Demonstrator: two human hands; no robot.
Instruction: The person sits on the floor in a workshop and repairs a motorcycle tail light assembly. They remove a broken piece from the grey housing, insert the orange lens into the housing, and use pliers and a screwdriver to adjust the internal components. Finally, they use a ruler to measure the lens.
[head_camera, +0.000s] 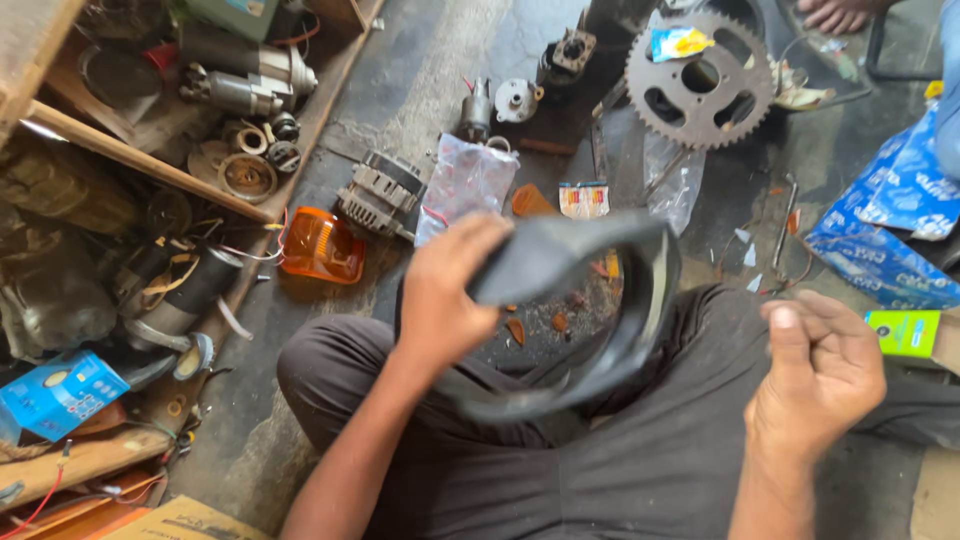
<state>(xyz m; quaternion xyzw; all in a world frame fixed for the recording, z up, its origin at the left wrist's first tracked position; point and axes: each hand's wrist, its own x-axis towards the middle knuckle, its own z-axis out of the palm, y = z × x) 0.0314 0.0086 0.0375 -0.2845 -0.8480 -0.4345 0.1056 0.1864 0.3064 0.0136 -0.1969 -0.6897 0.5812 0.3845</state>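
Grimy concrete floor (420, 90) carries a toothed steel sprocket (700, 80). Left hand (445, 290) pinches a curved, matte black plastic cover (600, 300); right hand (815, 375) hangs loosely curled, empty.

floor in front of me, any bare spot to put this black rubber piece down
Bare floor runs between the wooden tray and the small motor parts. A second patch lies between the sprocket and the blue boxes. Around the alternator, orange lens and plastic bag it is crowded. The left hand holds the rubber piece.
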